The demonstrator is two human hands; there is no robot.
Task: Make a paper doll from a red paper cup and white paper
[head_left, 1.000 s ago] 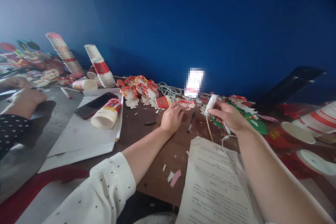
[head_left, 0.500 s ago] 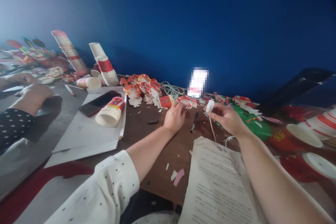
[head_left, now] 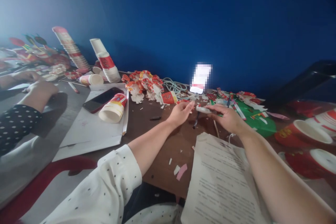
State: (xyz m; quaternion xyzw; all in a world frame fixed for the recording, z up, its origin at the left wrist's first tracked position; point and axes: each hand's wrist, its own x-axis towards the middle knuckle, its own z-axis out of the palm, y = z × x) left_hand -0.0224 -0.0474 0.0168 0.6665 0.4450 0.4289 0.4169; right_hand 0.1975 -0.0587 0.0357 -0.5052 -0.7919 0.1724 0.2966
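Observation:
My right hand (head_left: 228, 118) pinches a small white piece with a touch of red (head_left: 203, 109), flat and paper-like; its exact kind is too small to tell. Just left of it, my left hand (head_left: 181, 112) has its fingers stretched out toward the piece, with nothing visible in them. A dark pen (head_left: 196, 121) lies on the brown table under the gap between both hands. Beyond my left hand rests a red-and-yellow paper cup (head_left: 168, 97) on its side. A thin stick (head_left: 216, 128) lies below my right hand.
Printed sheets (head_left: 220, 182) lie at the front. On the left are a white folder (head_left: 78, 131), a phone (head_left: 101, 99) and stacked paper cups (head_left: 111, 112). Cut cup pieces (head_left: 147, 85) pile by the blue wall. A co-worker's hands (head_left: 39, 85) are far left; cups (head_left: 291, 134) stand right.
My left hand has moved right, away from the red-and-yellow cup and close to my right hand. The white piece has tipped from upright to nearly flat and shifted slightly left.

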